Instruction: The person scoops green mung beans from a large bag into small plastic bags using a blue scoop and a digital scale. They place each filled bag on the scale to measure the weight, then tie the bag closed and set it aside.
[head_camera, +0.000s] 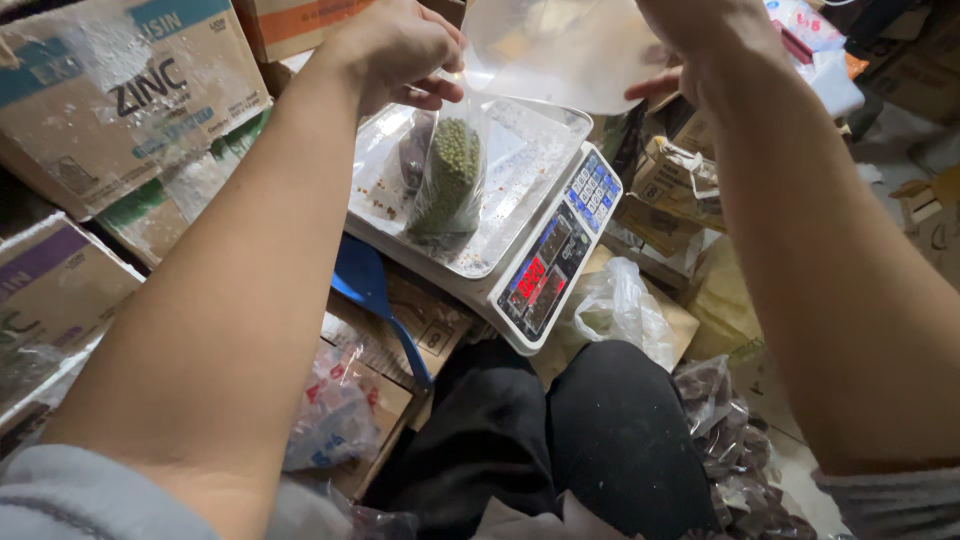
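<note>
Hands (400, 50) raised, gripping bag (450, 175)

Both hands are raised over a digital scale (520, 235). The left hand (395, 50) and right hand (700, 45) pinch the top of a clear plastic bag (545, 50) that hangs down to the tray, its bottom filled with small green beans (450, 175) (possibly mung beans). Cardboard boxes (110, 90) crowd the left side.

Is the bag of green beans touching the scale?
Touching. The head view shows the bag of green beans resting its bottom on the scale tray, left hand holding its top.
</note>
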